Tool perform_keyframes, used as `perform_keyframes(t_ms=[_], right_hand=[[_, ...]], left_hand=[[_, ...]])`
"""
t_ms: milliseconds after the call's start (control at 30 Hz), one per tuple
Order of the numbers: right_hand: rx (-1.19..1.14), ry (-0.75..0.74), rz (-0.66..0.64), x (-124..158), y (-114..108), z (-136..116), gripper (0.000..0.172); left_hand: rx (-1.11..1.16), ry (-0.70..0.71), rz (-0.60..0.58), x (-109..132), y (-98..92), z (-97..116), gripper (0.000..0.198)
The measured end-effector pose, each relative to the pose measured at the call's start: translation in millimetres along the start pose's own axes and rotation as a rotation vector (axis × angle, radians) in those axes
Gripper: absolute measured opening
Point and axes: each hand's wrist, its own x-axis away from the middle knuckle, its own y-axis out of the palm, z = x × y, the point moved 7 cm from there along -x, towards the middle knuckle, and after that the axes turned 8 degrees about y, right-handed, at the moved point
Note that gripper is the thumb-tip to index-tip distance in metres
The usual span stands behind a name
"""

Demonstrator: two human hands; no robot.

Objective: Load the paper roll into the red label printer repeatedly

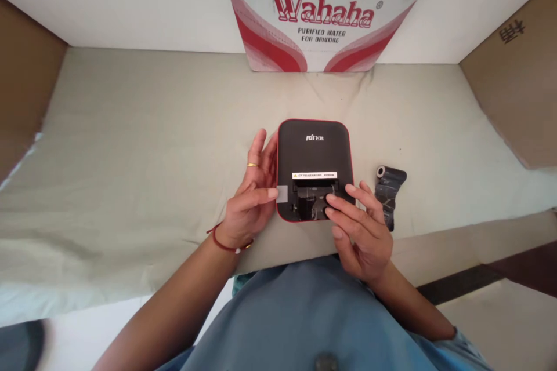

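Note:
A black, red-edged label printer (315,153) lies face up on the cloth, with a white warning strip (314,175) across it. My left hand (255,197) grips its left side. The thumb presses on top near a small pale tab (282,193), and the other fingers run along the side, partly hidden. Glossy black film (308,203) shows at the slot in the printer's front part. My right hand (363,229) rests its outstretched fingertips on this film and the front right corner, with the thumb just off the front edge.
Right of the printer lies a small roll of black film (394,177), partly unwound. A Wahaha water carton (322,17) stands at the back against the white wall. Cardboard boxes flank the cloth-covered surface (152,145), whose front edge is close to my body.

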Motion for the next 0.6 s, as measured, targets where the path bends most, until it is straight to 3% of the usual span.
perform_keyframes(t_ms=[233,600], right_hand=[[0.009,0.006,0.034,7,0,2,0.050],[0.026,-0.046,-0.008,3,-4,4,0.047]], left_hand=[[-0.048,0.019,-0.005,1,2.0,-2,0.103],[-0.208,0.073,-0.027,3,-15.9,-16,0.116]])
